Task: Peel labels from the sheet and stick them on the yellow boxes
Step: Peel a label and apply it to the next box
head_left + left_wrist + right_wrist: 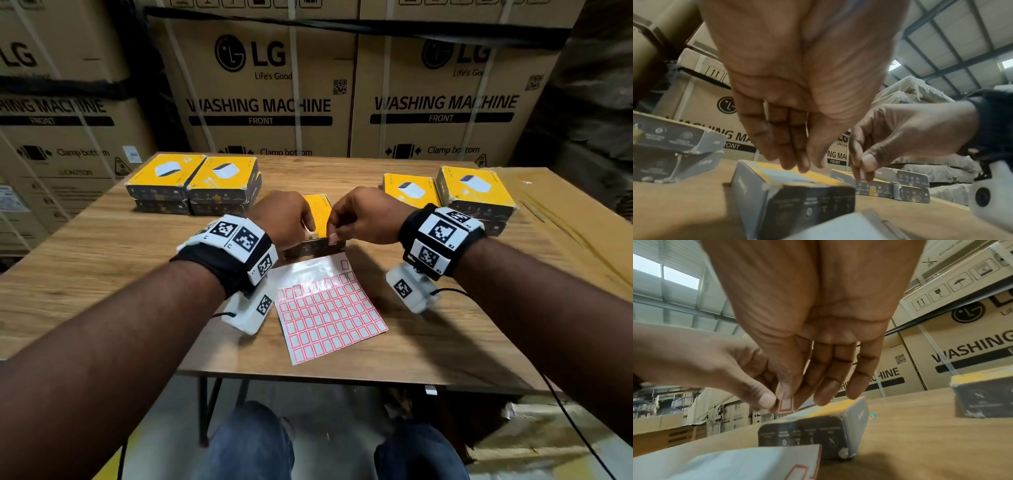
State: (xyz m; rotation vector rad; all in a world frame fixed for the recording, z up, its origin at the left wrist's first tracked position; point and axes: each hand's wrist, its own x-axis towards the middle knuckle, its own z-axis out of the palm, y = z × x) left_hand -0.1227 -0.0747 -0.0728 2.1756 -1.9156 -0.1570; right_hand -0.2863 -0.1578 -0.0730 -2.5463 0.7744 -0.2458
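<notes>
Both hands are hovering over the small yellow-topped cardboard box (320, 219) at table centre, just beyond the white sheet of red-bordered labels (327, 308). The right hand (363, 216) is pinching a small red-bordered white label (785, 404) btwn thumb & forefinger, other fingers loose. The left hand (284, 219) is meeting it with fingertips bunched, prob. touching the label's edge; blur hides this. The box top is lying directly under the label, long axis running away from the person.
</notes>
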